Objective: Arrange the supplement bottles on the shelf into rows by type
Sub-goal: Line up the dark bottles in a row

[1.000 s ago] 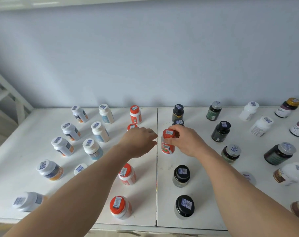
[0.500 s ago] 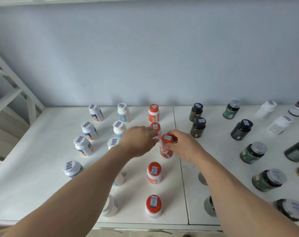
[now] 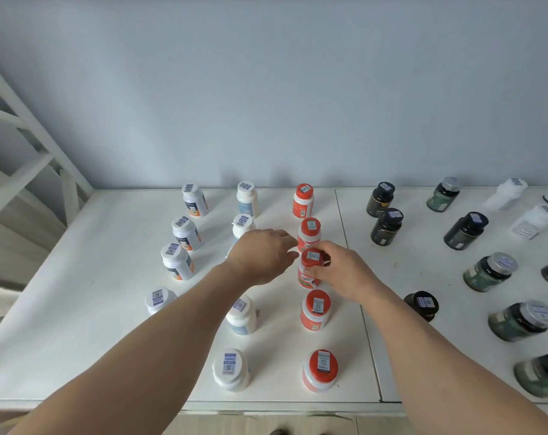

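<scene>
My right hand (image 3: pixel 344 273) grips a red-capped bottle (image 3: pixel 310 268) standing in the middle of a front-to-back row of red-capped bottles on the white shelf (image 3: pixel 103 277). My left hand (image 3: pixel 261 254) is at that bottle's left side, fingers loosely curved with the tips at it. Other red-capped bottles stand behind (image 3: pixel 309 232) and in front (image 3: pixel 316 309). Left of them run a row of white bottles with blue labels (image 3: pixel 247 199) and a row of white bottles with orange labels (image 3: pixel 194 200). My left arm hides part of the blue-label row.
Dark bottles with black caps (image 3: pixel 386 226) and green bottles with silver caps (image 3: pixel 490 271) stand on the right half of the shelf, with white bottles (image 3: pixel 531 221) at the far right. A white ladder-like frame (image 3: pixel 31 158) rises at the left. The shelf's front edge (image 3: pixel 203 405) is near.
My right hand has carried the red-capped bottle leftward into the red row. The view has swung left, so the dark bottles sit further right in the frame.
</scene>
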The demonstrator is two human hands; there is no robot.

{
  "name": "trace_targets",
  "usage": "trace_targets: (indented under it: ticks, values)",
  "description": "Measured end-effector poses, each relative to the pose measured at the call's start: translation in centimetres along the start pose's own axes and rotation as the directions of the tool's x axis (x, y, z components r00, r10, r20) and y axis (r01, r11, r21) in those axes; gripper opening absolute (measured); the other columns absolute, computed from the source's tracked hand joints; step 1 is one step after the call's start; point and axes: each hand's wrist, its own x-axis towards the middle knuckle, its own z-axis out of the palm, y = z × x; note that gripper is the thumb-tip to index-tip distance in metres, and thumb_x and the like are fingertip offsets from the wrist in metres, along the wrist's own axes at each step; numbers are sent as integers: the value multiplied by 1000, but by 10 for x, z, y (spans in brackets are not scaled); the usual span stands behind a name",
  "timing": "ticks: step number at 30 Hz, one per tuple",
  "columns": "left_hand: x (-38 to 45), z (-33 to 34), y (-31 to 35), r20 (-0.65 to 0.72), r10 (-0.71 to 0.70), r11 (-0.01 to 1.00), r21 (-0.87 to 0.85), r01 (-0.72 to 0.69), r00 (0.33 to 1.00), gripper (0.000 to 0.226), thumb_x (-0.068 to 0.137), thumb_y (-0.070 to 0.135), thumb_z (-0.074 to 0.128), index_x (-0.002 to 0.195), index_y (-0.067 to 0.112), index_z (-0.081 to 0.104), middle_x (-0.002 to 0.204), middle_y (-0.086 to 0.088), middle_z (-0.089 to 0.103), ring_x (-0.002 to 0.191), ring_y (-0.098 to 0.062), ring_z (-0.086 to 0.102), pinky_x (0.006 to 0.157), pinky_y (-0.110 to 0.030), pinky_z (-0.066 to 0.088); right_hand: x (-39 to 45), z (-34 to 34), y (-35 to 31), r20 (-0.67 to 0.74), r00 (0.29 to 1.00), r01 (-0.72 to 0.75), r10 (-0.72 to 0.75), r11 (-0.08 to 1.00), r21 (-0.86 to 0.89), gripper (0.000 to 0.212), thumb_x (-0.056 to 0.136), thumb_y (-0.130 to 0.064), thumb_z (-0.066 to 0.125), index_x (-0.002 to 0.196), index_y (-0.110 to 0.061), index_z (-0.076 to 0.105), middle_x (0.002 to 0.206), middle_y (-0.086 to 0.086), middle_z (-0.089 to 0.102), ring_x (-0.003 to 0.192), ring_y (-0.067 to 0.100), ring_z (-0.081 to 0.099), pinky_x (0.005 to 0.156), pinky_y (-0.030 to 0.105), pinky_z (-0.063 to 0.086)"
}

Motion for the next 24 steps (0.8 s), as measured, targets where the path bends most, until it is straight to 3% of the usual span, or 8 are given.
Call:
trace_targets:
  ticks: [7, 12, 16, 20, 24]
  values:
    - [1, -2, 0, -19, 17, 1000, -19, -18, 1000, 39, 100, 42, 41, 129, 23, 60, 128, 5, 63, 113, -18, 60, 88, -35, 53, -1, -1, -3, 17, 1000, -9, 9, 1000, 3, 62, 85, -38, 71, 140, -29, 42, 139, -3, 53, 127, 22, 52, 108, 44, 40]
    - [18, -9, 9, -47, 45, 999, -2, -45, 998, 38, 100, 44, 40, 126, 26, 61, 118, 5, 66, 104, -21, 63, 79, -37, 55, -1, -24, 6, 40, 999, -5, 4, 1000, 22, 65, 79, -40, 76, 136, -33, 46, 138, -6, 52, 123, 15, 51, 102, 36, 44]
    - [41, -16, 26, -45, 86, 996, 43, -84, 995, 36, 100, 43, 40, 119, 23, 63, 115, 5, 66, 100, -22, 63, 74, -33, 52, 8, -64, 20, -82, 997, 12, -6, 997, 74, 59, 82, -35, 74, 136, -23, 51, 133, -4, 57, 121, 12, 53, 98, 29, 43]
    - [70, -17, 48, -33, 66, 998, 21, -65, 997, 40, 99, 43, 41, 130, 24, 58, 131, 6, 59, 113, -20, 60, 84, -34, 52, 22, -106, 44, -252, 967, 50, -16, 990, 129, 48, 84, -33, 71, 128, -20, 57, 125, 1, 59, 115, 12, 56, 96, 31, 45]
    - [103, -8, 75, 48, 2, 1000, -4, -2, 999, 43, 99, 44, 42, 137, 25, 52, 138, 6, 53, 121, -19, 54, 89, -32, 47, 37, -135, 76, -244, 970, 20, -8, 999, 48, 51, 88, -31, 66, 135, -20, 50, 135, 2, 52, 113, 12, 52, 86, 25, 36]
